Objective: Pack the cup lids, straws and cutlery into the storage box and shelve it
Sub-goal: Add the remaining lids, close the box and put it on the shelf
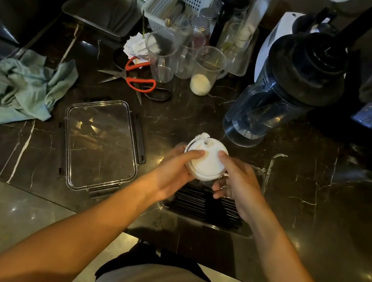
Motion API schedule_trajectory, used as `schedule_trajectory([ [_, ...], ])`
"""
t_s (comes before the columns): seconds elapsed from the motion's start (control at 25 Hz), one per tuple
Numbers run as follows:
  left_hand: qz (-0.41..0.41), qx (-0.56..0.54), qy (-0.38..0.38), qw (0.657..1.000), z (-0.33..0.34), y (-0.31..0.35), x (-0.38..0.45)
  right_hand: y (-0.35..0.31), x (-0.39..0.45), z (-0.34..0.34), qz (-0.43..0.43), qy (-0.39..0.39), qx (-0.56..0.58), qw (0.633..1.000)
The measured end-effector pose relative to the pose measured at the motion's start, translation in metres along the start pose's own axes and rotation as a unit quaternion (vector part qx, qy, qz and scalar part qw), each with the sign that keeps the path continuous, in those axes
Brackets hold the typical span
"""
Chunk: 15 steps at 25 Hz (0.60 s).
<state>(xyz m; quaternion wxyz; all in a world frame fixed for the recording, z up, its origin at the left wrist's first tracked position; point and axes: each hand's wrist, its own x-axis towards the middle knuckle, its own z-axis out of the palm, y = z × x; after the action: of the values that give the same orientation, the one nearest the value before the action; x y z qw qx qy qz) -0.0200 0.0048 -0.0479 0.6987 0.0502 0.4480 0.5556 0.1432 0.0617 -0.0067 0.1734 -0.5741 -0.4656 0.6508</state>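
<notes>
Both hands meet on a small stack of white cup lids, held above the near edge of the dark marble counter. The left hand grasps the stack from its left side, thumb laid across the top lid; the right hand grasps it from the right, thumb pressing the top as well, its fingers curled underneath. The lids sit between the two thumbs, tilted a little away from the person, with the sip tab at the far edge.

Directly beneath the grip lies the clear storage box — its bed is covered with black straws lying side by side, just below the right hand's curled fingers. To the left of the grip the box's clear lid rests flat on the counter, well apart from the hands.

Beyond the grip stand clear cups, red-handled scissors and a dark blender jug — further left, a crumpled green cloth.
</notes>
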Motion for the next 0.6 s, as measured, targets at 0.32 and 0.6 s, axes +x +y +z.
schedule_trajectory([
  [0.32,-0.058,0.074,0.130,0.987,0.016,-0.037,-0.016,0.033,0.013,-0.021,0.056,-0.021,-0.002,0.998],
  [0.6,-0.060,0.029,0.292,0.954,0.030,-0.041,-0.005,0.040,0.030,-0.003,0.046,-0.021,-0.026,0.998],
])
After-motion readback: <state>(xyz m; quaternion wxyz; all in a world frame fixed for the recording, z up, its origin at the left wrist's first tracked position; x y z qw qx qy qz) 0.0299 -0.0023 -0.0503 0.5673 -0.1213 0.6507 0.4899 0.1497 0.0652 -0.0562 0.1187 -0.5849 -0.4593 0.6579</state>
